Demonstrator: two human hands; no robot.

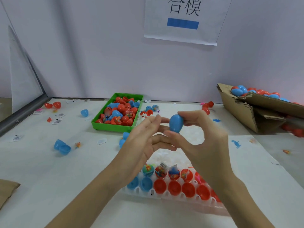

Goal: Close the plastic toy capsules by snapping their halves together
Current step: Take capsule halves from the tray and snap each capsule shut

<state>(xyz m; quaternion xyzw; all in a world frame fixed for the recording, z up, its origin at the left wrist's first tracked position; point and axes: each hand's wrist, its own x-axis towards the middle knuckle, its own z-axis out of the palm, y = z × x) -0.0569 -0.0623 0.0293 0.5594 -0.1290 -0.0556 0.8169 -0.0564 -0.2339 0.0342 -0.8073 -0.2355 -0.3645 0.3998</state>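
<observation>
Messy table, lots left: below the grip, tray (166, 194) halves sit unclosed. Right hand (202, 137) pinches a closed blue capsule (176, 123); left hand (148, 135) beside it, fingers loose.

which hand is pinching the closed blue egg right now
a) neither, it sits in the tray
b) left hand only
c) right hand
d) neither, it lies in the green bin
c: the right hand pinches the blue egg between thumb and fingertips above the table, while the left hand is beside it with straight, relaxed fingers.
</observation>
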